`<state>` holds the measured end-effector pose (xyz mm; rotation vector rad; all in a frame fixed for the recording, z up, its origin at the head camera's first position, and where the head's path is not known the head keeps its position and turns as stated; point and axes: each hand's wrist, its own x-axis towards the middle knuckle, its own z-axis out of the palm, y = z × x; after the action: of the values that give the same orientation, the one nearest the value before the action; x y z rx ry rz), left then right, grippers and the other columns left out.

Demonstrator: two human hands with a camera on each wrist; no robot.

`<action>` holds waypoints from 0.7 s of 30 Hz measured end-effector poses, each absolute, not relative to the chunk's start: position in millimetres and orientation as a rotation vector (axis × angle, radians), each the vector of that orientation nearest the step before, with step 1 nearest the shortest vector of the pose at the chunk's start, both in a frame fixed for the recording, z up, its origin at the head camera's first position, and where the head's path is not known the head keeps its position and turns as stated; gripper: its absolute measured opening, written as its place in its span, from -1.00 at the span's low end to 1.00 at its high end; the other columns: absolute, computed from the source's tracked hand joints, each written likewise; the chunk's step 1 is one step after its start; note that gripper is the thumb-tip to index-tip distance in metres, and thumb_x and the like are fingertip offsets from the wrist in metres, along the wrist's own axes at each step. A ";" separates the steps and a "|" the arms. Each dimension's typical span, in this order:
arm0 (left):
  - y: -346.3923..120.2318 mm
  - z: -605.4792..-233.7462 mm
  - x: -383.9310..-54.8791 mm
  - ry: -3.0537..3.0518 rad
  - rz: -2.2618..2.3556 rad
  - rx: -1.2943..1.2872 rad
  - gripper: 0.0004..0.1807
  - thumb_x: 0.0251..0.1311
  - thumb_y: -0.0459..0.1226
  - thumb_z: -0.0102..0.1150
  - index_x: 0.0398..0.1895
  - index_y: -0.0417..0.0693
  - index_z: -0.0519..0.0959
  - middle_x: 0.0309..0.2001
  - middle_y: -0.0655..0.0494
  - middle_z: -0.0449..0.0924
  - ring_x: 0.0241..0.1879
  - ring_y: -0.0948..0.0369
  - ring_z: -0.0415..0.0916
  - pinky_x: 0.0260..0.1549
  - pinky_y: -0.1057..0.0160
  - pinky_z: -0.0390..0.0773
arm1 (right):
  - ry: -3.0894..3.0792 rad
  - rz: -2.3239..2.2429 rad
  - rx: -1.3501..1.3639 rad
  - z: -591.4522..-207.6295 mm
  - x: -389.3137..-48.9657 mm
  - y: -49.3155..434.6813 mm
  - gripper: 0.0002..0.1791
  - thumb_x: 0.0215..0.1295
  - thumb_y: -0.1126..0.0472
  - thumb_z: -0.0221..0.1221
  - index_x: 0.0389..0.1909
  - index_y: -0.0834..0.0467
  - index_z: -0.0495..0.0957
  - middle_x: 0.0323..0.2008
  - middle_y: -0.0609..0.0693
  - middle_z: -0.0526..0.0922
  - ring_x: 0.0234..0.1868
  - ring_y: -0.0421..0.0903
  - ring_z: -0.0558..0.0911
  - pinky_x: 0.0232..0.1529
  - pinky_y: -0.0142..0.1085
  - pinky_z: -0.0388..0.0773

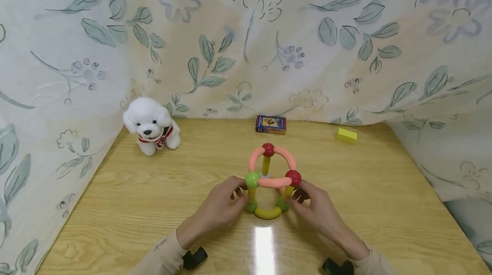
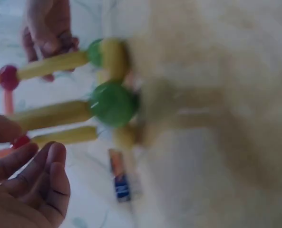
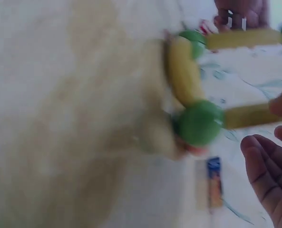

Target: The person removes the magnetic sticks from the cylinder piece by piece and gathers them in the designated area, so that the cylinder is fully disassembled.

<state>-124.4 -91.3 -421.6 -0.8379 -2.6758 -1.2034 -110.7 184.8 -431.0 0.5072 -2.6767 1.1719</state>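
Observation:
A ball-and-stick toy frame [image 1: 273, 182] stands on the wooden table, built from upright yellow rods, curved pink and yellow rods, and red and green balls. My left hand [image 1: 224, 201] pinches its left front yellow rod [image 2: 55, 114] between thumb and fingers. On the other side my right hand [image 1: 317, 207] grips the right front yellow rod [image 3: 250, 116], with the thumb laid on it. A green ball [image 2: 113, 104] at the rod's foot shows close up in the left wrist view. Both wrist views are blurred, and the fingertips behind the rods are partly hidden.
A white plush dog [image 1: 147, 123] stands at the back left of the table [image 1: 153, 206]. Behind the frame lies a small blue card box [image 1: 271, 124], and a yellow block [image 1: 347, 136] sits at the back right. A floral cloth [image 1: 238, 44] hangs around the table's back and sides.

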 end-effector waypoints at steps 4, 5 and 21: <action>-92.0 -391.1 -138.0 -2.657 -1.332 -0.657 -0.77 0.29 -0.39 0.00 -0.06 -0.12 0.58 -0.14 0.02 0.66 -0.19 0.22 0.54 -0.22 0.29 0.54 | -2.724 1.187 0.361 -399.6 -122.3 196.1 -0.72 0.26 0.38 0.15 -0.03 0.14 0.58 -0.25 -0.02 0.69 -0.34 -0.25 0.59 -0.33 -0.39 0.58; -89.1 -381.5 -144.8 -2.659 -1.359 -0.595 -0.77 0.32 -0.36 -0.01 -0.05 -0.13 0.59 -0.13 0.02 0.66 -0.17 0.20 0.55 -0.20 0.27 0.55 | -2.732 1.210 0.326 -390.4 -129.0 198.3 -0.75 0.31 0.35 0.13 -0.01 0.16 0.57 -0.22 0.01 0.70 -0.33 -0.21 0.61 -0.33 -0.40 0.58; -41.8 -345.8 -192.6 -2.863 -1.650 -0.577 -0.60 0.31 -0.16 0.10 0.16 -0.10 0.56 0.02 0.00 0.63 -0.55 0.27 0.44 -0.57 0.38 0.47 | -2.897 1.180 0.434 -334.3 -183.5 146.4 -0.86 0.27 0.14 0.22 -0.26 0.13 0.62 -0.34 0.01 0.68 -0.35 -0.11 0.58 -0.32 -0.31 0.52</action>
<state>-192.6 -41.8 -345.8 -0.5770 -2.8632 -1.6502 -183.5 146.4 -334.3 0.4344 -2.8971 1.1802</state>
